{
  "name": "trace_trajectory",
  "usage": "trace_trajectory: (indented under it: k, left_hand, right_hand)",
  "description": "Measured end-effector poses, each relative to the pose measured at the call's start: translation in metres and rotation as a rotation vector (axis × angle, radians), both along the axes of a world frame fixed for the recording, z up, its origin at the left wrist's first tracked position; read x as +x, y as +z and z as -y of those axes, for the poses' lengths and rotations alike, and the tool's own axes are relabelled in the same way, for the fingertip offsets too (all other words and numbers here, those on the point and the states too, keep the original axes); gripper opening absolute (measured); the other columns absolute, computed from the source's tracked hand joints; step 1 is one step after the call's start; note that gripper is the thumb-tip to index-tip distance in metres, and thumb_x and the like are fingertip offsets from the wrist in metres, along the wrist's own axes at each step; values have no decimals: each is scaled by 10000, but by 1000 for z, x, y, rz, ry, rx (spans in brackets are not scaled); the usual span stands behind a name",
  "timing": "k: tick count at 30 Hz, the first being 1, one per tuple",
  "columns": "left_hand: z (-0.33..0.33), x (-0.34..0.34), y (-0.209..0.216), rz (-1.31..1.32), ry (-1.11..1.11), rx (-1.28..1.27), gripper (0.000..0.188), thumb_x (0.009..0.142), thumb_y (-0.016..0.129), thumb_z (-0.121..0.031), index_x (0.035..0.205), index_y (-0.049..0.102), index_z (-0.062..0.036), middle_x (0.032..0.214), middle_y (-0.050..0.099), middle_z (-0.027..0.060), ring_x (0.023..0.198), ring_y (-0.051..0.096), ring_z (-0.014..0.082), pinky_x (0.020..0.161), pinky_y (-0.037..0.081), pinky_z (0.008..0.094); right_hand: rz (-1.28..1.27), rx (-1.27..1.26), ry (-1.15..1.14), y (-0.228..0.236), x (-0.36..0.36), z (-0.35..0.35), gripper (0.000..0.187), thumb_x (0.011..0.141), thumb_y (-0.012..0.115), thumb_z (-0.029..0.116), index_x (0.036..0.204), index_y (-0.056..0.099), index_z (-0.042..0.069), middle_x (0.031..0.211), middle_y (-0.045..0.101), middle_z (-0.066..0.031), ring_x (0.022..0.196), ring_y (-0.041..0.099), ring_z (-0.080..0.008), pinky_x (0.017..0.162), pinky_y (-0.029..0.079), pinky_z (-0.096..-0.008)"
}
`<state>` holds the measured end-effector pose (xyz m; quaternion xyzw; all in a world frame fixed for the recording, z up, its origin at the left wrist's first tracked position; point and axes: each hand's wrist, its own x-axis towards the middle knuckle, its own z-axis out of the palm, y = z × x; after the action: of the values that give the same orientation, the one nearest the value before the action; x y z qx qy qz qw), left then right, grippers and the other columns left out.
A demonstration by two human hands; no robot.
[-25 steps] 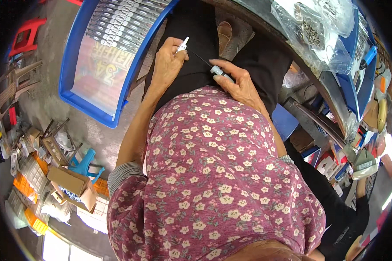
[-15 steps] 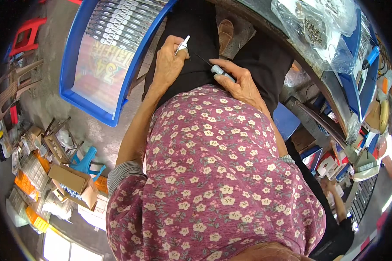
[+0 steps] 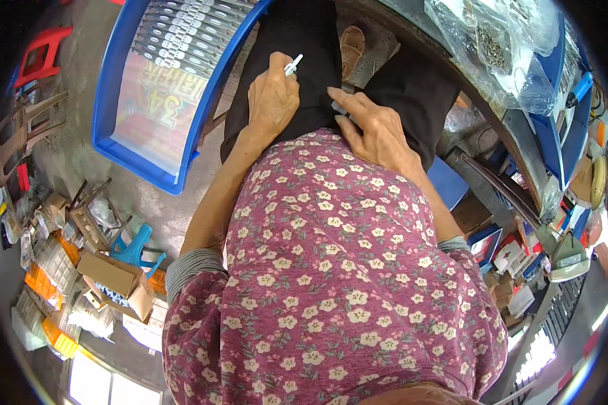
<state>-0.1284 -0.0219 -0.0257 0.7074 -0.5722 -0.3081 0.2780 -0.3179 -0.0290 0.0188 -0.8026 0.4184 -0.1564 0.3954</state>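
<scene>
Over my dark-trousered lap, my left hand is closed, its back turned up. A small white plastic piece with a narrow tip sticks out beyond its fingers; the rest is hidden. To its right, my right hand curls around a small pale grey cylinder, of which only a bit shows between thumb and forefinger. The hands are apart. Left of my lap stands a blue tray holding overlapping rows of slim dark pieces with white parts, above a colourful printed sheet.
A dark-edged workbench runs along the upper right, bearing clear plastic bags of small metal parts. A blue marker-like object lies near blue trays. At lower left are an open cardboard box, a blue stool and a brown chair.
My left hand has turned its back upward and shifted slightly right. My right hand has rolled over the cylinder, hiding most of it. Another person's arm at lower right has left view.
</scene>
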Motion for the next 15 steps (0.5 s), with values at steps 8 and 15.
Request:
trace_trajectory:
  k: [8,15]
  left_hand:
    - [-4,-10,-7,138,13,-58,200,808,504,-69,972,406,-12,740,598,261,673,584,437,585,456,499]
    - [-5,-10,-16,144,-5,-49,201,815,501,-77,979,399,-20,737,606,250,647,590,427,564,461,493]
  right_hand:
    - [-62,-142,38,-8,5,-3,336,797,590,39,1132,572,57,744,550,-121,550,549,-260,497,459,-349]
    - [54,-49,-20,-12,9,-4,273,811,580,37,1084,602,33,725,593,-111,519,535,-199,495,453,-320]
